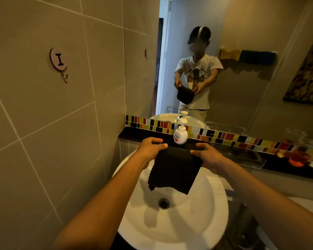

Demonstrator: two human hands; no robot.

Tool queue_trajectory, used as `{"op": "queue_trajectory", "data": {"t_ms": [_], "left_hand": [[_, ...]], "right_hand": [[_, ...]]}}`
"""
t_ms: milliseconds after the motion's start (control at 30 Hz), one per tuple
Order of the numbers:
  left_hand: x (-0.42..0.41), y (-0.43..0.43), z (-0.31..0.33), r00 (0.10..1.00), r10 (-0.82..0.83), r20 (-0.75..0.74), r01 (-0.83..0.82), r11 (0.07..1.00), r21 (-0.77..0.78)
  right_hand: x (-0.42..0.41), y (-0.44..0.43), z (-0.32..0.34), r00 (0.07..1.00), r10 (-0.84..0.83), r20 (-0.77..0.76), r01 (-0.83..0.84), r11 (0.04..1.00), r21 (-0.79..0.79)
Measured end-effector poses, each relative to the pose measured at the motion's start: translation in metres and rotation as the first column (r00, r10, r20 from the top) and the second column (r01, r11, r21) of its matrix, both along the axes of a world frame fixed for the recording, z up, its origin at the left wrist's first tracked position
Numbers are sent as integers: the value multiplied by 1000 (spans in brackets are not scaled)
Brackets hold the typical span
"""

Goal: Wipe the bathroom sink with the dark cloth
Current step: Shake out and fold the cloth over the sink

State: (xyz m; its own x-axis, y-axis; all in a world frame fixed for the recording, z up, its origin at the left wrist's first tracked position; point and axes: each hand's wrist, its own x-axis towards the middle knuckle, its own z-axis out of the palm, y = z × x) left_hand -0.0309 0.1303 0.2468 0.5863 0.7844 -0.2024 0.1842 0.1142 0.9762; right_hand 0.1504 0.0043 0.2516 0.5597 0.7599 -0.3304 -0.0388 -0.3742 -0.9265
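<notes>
Both hands are pinched on the top edge of the dark cloth (174, 170): my left hand (150, 147) grips its left corner, my right hand (207, 154) its right corner, thumbs in front and fingers curled behind. Each is closed on fabric, not empty.

As I judge it, the main risk is that the cloth never meets porcelain properly. It hangs as a loose folded sheet above the white sink (211, 210), its ragged lower edge dangling over the far part of the bowl, clear of the drain (164, 203). If I lower it held only by the corners, it will drape and drag without pressure, so I would need to bunch it under one palm first. A second hazard sits just behind my hands: the soap pump bottle (180, 135) stands on the dark ledge (126, 136), close to the knuckles of both hands. A forward sweep or a lifted elbow could tip it into the bowl. The clear tray (249, 159) on the ledge to my right is also near the right wrist.

Relative to the hands, the cloth falls straight down from between them, toward me, its top edge stretched taut from grip to grip.
</notes>
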Motion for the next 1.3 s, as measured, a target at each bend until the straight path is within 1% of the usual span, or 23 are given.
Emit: {"op": "queue_trajectory", "data": {"t_ms": [67,133,200,233,267,333,400,433,500,567,667,733,867,967,1033,1100,1200,1300], "left_hand": [[6,-4,6,994,-90,-61,92,995,26],[13,-9,11,976,-165,-145,178,980,85],[23,-13,14,947,-208,-244,253,953,169],[28,-14,15,929,-214,-301,288,930,228],[33,-15,15,910,-209,-358,323,899,296],[45,-16,16,876,-193,-442,391,821,416],[57,-15,16,857,-188,-480,441,750,493],[61,-14,16,849,-188,-494,462,718,521],[74,-15,19,833,-201,-515,502,666,552],[88,-17,22,824,-216,-523,525,637,564],[110,-18,27,812,-247,-529,560,586,586],[128,-16,30,805,-303,-510,582,566,584],[166,-13,33,760,-412,-504,647,559,518],[199,-9,33,750,-472,-463,659,590,466],[221,-7,36,739,-509,-440,672,594,442],[241,-3,38,717,-533,-450,696,585,416],[274,6,41,680,-540,-496,728,572,377],[308,18,39,655,-523,-546,747,560,359]], "right_hand": [[6,-6,2,999,20,47,-19,1000,-16],[11,-12,4,997,44,69,-41,999,-32],[19,-20,4,994,89,62,-86,995,-47],[22,-25,5,988,128,83,-123,990,-69],[24,-28,5,972,179,152,-163,980,-110],[29,-34,2,886,266,379,-199,958,-208],[36,-38,0,776,271,569,-160,958,-237],[41,-39,-1,746,260,613,-145,962,-232],[57,-45,3,731,249,636,-138,966,-220],[78,-52,7,701,280,656,-149,957,-249],[108,-60,9,622,342,704,-167,937,-308],[130,-64,11,613,357,705,-180,932,-316],[175,-75,20,611,387,690,-202,920,-337],[211,-81,28,651,429,626,-248,900,-359],[238,-82,34,658,495,568,-295,863,-411],[262,-82,40,676,537,504,-324,832,-450],[301,-76,46,725,564,396,-375,805,-459],[335,-64,46,730,580,360,-393,788,-473]]}}
